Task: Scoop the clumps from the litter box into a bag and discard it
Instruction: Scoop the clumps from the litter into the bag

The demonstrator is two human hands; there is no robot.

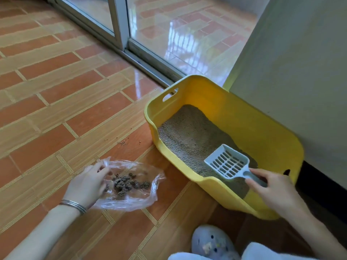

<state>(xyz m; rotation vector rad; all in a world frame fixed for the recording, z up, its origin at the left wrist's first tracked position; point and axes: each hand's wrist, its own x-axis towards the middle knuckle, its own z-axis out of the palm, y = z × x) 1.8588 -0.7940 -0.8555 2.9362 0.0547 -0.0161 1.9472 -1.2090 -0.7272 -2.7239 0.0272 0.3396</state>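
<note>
Floor (56,81): glossy brick tile, stray grains (124,143) | glass door (178,34) beyond | box (262,139) by wall (300,72) | left hand (88,182) grips bag (139,196) | right hand (276,190) pinches scoop (227,163)

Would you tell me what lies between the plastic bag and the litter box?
Head view: only bare floor tile between plastic bag and litter box.
</note>
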